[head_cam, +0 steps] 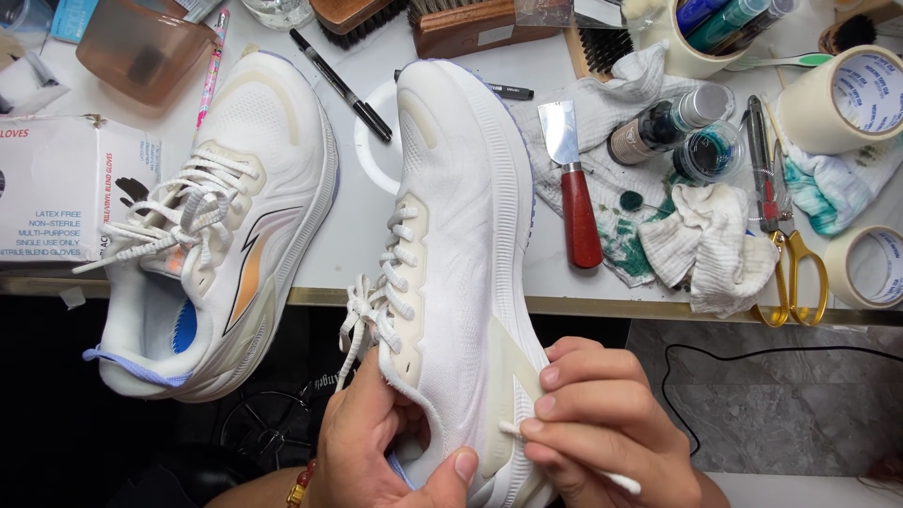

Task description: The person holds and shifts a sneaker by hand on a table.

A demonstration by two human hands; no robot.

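shoe [461,245]: on its side, toe on table [348,249], heel over edge between both hands | left hand [376,452]: grips heel collar, thumb across | right hand [602,423]: pinches swab [564,458], tip against heel side | second shoe [216,235]: left, apart

At the counter's [348,254] left edge, a flat white cardboard glove box [66,193] with red and blue print and a torn dispensing slot — just left of the laced white shoe [221,235]; farther back, a small blue packet [73,17] at the top-left corner.
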